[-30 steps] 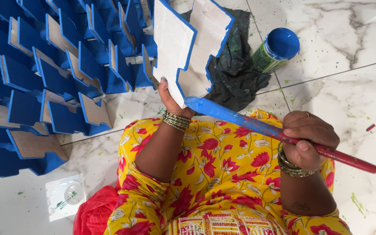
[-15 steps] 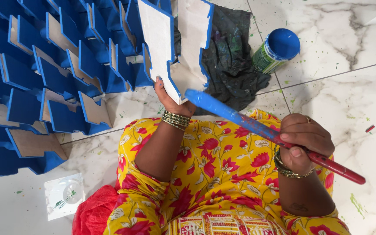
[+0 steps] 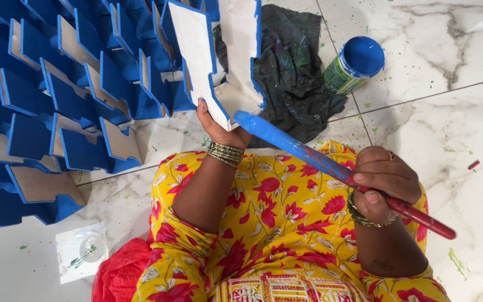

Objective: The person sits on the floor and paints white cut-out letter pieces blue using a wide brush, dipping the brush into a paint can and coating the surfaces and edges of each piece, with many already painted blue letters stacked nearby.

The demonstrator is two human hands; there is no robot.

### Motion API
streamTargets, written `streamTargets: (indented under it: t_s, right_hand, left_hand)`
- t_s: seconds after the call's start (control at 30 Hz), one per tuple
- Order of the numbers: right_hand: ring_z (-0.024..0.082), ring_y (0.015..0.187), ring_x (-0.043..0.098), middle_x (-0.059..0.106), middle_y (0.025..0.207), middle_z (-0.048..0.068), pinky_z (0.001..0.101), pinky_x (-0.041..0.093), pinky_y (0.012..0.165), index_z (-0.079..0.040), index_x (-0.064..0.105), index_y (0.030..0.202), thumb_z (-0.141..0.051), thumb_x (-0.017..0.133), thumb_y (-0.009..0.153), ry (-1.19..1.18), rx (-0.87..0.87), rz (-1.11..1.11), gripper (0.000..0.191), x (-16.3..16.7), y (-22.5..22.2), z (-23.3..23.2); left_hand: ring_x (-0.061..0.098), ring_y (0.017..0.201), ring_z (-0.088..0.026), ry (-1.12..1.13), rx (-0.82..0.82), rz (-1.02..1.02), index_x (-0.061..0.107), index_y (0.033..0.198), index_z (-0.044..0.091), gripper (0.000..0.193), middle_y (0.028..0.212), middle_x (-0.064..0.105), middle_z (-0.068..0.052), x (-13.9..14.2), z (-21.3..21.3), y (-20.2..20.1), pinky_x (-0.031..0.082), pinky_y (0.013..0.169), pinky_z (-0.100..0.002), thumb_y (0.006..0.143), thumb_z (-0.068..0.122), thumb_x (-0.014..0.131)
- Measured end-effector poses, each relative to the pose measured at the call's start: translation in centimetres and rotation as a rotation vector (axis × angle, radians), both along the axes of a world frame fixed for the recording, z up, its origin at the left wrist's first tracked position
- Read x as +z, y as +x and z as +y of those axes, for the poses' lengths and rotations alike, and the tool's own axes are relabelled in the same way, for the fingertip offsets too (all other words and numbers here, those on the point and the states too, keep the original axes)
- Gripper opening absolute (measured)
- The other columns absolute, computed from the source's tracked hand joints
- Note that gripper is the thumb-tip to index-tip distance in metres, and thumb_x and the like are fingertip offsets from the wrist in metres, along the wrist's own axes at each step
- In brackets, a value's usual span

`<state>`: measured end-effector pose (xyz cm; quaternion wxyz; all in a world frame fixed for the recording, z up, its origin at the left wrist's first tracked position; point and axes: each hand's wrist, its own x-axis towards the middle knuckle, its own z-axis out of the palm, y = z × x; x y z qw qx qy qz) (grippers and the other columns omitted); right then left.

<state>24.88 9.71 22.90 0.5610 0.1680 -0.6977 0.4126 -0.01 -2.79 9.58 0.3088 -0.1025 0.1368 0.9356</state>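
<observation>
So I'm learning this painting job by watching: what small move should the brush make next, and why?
Probably a short stroke along the lower edge of the white cut-out piece that the left hand holds. The brush in the right hand has its blue tip right at that edge, whose faces are bare white.

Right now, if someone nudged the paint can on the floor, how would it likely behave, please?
The paint can lies tilted against the dark cloth, so it would probably roll. Its round body suggests little resistance on the smooth marble floor. It seems small, likely light.

- Left hand (image 3: 219,126) was raised, forearm extended forward, fingers clamped closed.
- Right hand (image 3: 384,182) was fisted, wrist bent inward, forearm angled across the lap.
</observation>
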Motion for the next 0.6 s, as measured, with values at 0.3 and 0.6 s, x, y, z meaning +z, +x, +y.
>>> streamTargets:
  t_s: [0.3, 0.6]
  right_hand:
    - [0.021, 0.060, 0.058, 0.064, 0.073, 0.008, 0.0360, 0.047, 0.058, 0.003, 0.067, 0.087, -0.023, 0.065, 0.091, 0.148, 0.066, -0.133, 0.026, -0.1, -0.5, -0.8]
    - [0.022, 0.066, 0.062, 0.066, 0.080, 0.009, 0.0381, 0.050, 0.063, 0.003, 0.068, 0.091, -0.018, 0.063, 0.091, 0.219, 0.053, -0.170, 0.022, -0.3, -1.0, -1.3]
  left_hand:
    - [0.064, 0.105, -0.033, -0.104, -0.107, -0.108, 0.050, 0.138, 0.018, 0.097, 0.119, 0.064, -0.010, 1.1, -0.7, 0.1, 0.052, 0.071, -0.048, 0.071, 0.088, 0.040]
    - [0.061, 0.092, -0.031, -0.133, -0.108, -0.201, 0.051, 0.134, 0.011, 0.104, 0.115, 0.061, -0.018, 1.5, -0.5, 0.0, 0.049, 0.065, -0.044, 0.070, 0.092, 0.038]
